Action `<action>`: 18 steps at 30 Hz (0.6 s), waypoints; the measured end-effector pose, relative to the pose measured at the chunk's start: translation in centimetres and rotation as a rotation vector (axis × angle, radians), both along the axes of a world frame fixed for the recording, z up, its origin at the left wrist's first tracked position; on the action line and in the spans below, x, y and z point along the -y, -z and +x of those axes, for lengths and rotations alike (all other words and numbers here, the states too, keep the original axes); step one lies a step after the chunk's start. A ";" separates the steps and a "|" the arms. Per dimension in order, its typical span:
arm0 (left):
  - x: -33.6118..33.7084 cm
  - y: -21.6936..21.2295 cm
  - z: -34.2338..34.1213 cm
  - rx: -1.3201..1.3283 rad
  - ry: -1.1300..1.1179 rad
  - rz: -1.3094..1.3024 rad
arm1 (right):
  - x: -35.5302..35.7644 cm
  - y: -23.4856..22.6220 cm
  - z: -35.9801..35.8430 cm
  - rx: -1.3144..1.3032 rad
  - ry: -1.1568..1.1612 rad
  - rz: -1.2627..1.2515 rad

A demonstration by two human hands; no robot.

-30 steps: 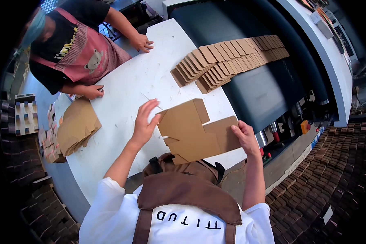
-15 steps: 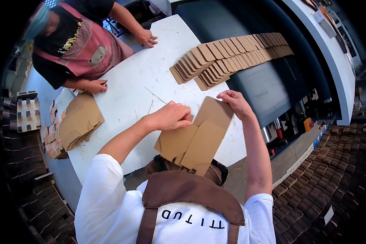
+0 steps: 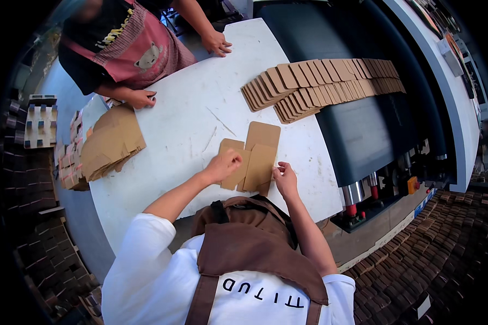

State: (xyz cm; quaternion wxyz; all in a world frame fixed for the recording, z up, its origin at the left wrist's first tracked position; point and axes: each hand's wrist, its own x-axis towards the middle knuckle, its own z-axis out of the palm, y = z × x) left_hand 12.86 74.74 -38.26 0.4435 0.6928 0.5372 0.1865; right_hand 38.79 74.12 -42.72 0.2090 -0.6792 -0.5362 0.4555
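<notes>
A flat folded cardboard box blank lies on the white table close in front of me, its taller right panel with a rounded top pointing away. My left hand is over its shorter left part, fingers curled in, with nothing visible in them. At the blank's lower right edge, my right hand has thumb and fingertips closed on the border. The underside of the blank is hidden.
Overlapping cardboard blanks run in two rows from the dark conveyor belt onto the table. A stack of blanks stands at the left edge. Across the table, a co-worker's hands rest near its far side. Bundled cardboard covers the right floor.
The blank has gone from tilted in front of my body to lying on the table, farther forward. My right hand has moved from its top corner down to its lower right edge.
</notes>
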 end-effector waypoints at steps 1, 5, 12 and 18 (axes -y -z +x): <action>-1.2 0.5 -0.4 -0.103 -0.029 0.145 | -0.3 1.0 -0.1 0.026 0.026 -0.019; -4.2 3.3 -1.0 -0.332 0.073 0.217 | -1.3 3.7 -0.8 -0.036 0.102 -0.067; -4.6 3.7 -1.5 -0.383 0.161 -0.113 | -1.0 1.5 -2.3 0.110 -0.031 -0.099; -2.8 0.8 -3.5 -0.095 0.047 -0.310 | -0.7 0.1 -4.3 -0.203 0.030 -0.001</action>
